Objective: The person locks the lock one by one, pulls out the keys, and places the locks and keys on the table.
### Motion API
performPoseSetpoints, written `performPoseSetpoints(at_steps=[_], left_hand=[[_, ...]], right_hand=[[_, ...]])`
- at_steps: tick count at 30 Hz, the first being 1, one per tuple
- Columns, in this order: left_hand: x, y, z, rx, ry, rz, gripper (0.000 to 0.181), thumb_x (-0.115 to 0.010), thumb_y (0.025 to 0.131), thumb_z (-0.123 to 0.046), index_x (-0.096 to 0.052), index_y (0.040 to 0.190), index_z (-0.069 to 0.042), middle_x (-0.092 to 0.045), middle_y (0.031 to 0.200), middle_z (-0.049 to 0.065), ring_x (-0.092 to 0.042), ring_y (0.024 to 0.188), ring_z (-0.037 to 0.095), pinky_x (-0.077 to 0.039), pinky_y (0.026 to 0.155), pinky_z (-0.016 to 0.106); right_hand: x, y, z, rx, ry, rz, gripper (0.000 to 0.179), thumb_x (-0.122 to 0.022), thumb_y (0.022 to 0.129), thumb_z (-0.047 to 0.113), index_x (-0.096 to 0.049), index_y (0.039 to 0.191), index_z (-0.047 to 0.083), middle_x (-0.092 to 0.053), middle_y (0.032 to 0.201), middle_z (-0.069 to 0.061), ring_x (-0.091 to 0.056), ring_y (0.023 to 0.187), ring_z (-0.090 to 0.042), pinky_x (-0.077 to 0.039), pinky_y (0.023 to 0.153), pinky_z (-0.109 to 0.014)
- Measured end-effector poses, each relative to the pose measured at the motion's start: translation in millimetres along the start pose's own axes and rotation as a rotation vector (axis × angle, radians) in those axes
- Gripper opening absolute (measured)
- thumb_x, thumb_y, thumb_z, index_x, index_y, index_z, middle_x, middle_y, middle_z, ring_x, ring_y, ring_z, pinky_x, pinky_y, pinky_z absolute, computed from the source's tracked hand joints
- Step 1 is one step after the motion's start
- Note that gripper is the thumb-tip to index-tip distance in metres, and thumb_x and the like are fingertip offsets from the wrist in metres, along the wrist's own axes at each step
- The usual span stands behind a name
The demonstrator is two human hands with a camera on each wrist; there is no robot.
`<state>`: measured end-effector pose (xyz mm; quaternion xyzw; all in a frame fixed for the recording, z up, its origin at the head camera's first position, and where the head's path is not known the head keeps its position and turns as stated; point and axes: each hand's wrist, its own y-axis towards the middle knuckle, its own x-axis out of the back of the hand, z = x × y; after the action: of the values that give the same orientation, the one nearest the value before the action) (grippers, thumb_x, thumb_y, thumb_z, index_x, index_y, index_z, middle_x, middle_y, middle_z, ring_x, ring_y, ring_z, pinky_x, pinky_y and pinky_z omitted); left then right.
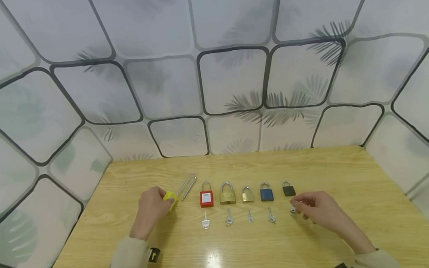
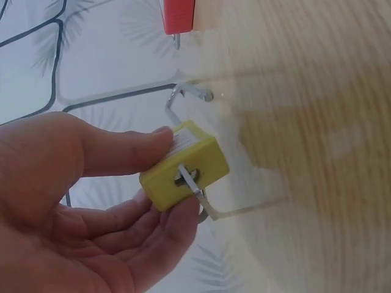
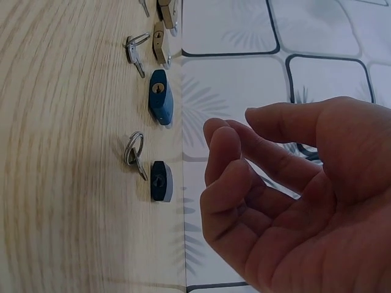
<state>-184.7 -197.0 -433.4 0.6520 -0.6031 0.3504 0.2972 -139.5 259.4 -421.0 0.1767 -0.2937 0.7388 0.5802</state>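
My left hand [image 1: 153, 205] grips a yellow padlock [image 2: 190, 168] between thumb and fingers. A key [image 2: 189, 180] stands in its keyhole. The long steel shackle [image 1: 190, 180] reaches to the far right, its free end out of the body. Over at the right, my right hand [image 1: 319, 209] hovers with bent fingers, the thumb apart from them and nothing between. Just by its fingertips in the head view is a small key on a ring [image 3: 134, 149], lying on the table. The black padlock [image 1: 288, 189] lies beyond this hand.
Along the table [image 1: 128, 176] lie a red padlock [image 1: 206, 199], a large brass padlock [image 1: 227, 195], a small brass padlock [image 1: 247, 195] and a blue padlock [image 1: 266, 194]. Keys [image 1: 206, 221] lie in front of them. A patterned curtain [image 1: 177, 136] stands behind.
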Motion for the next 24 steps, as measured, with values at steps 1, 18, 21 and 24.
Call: performPoseSetpoints(at_steps=[1, 18, 21, 24], left_hand=[[0.3, -0.2, 0.2, -0.007, 0.008, -0.016, 0.025, -0.077, 0.086, -0.012, -0.067, 0.092, 0.01, -0.069, 0.08, 0.018, -0.055, 0.06, 0.016, -0.046, 0.051, 0.023], [-5.9, -18.9, -24.6, -0.124, -0.042, -0.096, 0.024, -0.079, 0.088, -0.015, -0.069, 0.103, 0.001, -0.071, 0.09, 0.011, -0.061, 0.077, 0.02, -0.052, 0.068, 0.032], [-9.4, -25.3, -32.7, -0.144, -0.094, -0.089, 0.023, -0.081, 0.087, -0.015, -0.069, 0.102, -0.002, -0.072, 0.09, 0.008, -0.059, 0.076, 0.016, -0.05, 0.066, 0.027], [-14.3, -31.3, -40.2, -0.183, -0.147, -0.081, 0.021, -0.082, 0.086, -0.014, -0.069, 0.1, -0.005, -0.072, 0.088, 0.005, -0.061, 0.076, 0.013, -0.052, 0.066, 0.025]], right_hand=[[-1, 0.1, 0, 0.0, 0.0, 0.0, 0.037, -0.061, 0.104, 0.032, -0.07, 0.125, 0.003, -0.074, 0.093, -0.005, -0.065, 0.075, -0.018, -0.054, 0.056, -0.03], [-11, 1.9, 7, 0.036, 0.024, -0.01, 0.033, -0.064, 0.102, 0.027, -0.071, 0.123, 0.003, -0.077, 0.096, -0.008, -0.069, 0.079, -0.02, -0.056, 0.06, -0.028], [-13, 1.0, 11, 0.067, 0.035, -0.015, 0.031, -0.065, 0.101, 0.025, -0.071, 0.122, 0.003, -0.078, 0.1, -0.009, -0.071, 0.08, -0.02, -0.058, 0.064, -0.03], [-15, 0.3, 15, 0.112, 0.028, -0.025, 0.029, -0.065, 0.101, 0.023, -0.072, 0.12, 0.002, -0.078, 0.1, -0.01, -0.072, 0.079, -0.021, -0.059, 0.066, -0.03]])
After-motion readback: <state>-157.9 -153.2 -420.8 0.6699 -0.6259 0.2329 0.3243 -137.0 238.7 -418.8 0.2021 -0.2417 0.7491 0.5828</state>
